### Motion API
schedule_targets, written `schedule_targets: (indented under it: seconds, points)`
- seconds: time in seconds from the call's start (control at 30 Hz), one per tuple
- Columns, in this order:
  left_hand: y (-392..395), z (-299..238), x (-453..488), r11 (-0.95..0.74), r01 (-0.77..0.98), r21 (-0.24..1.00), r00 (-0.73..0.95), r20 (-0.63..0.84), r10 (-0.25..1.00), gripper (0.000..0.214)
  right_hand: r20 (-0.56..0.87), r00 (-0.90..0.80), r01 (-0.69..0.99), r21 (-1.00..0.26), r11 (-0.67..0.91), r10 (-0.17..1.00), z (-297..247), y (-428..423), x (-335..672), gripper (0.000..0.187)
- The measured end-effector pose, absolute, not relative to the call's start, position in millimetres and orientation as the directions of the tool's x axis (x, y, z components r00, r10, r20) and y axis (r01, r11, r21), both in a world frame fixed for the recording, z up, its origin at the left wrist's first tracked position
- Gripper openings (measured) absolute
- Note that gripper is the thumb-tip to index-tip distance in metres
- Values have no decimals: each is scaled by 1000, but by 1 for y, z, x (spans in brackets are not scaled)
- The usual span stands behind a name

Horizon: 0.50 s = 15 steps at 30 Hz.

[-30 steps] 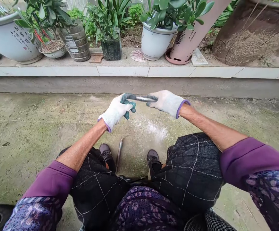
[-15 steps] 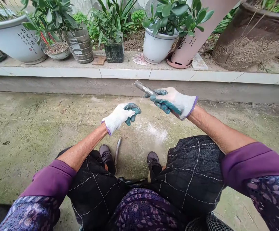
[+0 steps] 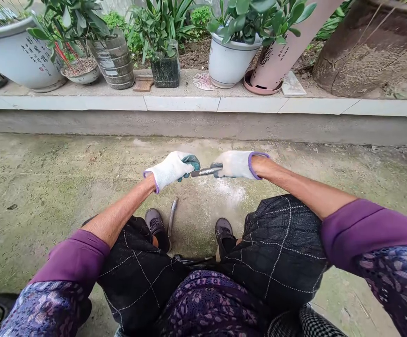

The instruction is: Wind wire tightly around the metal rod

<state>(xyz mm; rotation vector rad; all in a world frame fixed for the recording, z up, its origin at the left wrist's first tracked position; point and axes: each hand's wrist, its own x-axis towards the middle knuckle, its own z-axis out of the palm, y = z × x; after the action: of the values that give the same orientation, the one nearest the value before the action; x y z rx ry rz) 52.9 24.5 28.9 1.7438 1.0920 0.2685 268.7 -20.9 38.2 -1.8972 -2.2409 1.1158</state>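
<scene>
Rod (image 3: pixel 206 172) in right grip (image 3: pixel 234 164), left grip (image 3: pixel 175 167) at end.

Concrete floor (image 3: pixel 66 187), green-stained. Resting on it: one slim rod (image 3: pixel 172 216); left shoe (image 3: pixel 153 221) just left of the rod; right shoe (image 3: pixel 223 228) and white residue (image 3: pixel 230 194) (unevenly scattered) to its right.

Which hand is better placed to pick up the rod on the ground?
Probably the left hand: it is nearer the rod on the ground, while the right hand holds the other rod. Whether the left grips anything is unclear.
</scene>
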Motion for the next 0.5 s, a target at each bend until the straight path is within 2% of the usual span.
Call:
schedule_targets:
  seconds: [0.1,0.17,0.23,0.33,0.4,0.5]
  points:
    - [17,25,57,0,487,873,545,-305,781,12,-345,-145,915,-404,-7,928,37,-12,276,14]
    - [17,25,57,67,416,907,558,-313,769,16,-275,-82,923,-383,-31,958,39,-10,280,19]
    - [20,26,56,119,353,928,589,-320,742,22,-251,-12,874,-473,-111,968,43,-13,283,24]
    - [26,26,54,161,302,940,619,-322,716,24,-322,23,641,-722,-261,946,51,-21,281,33]
    - [30,24,55,163,278,947,629,-308,714,22,-355,-40,468,-833,-296,934,57,-27,279,39]
    - [36,21,56,144,254,956,621,-275,734,14,-383,-179,331,-891,-312,906,63,-32,277,40]
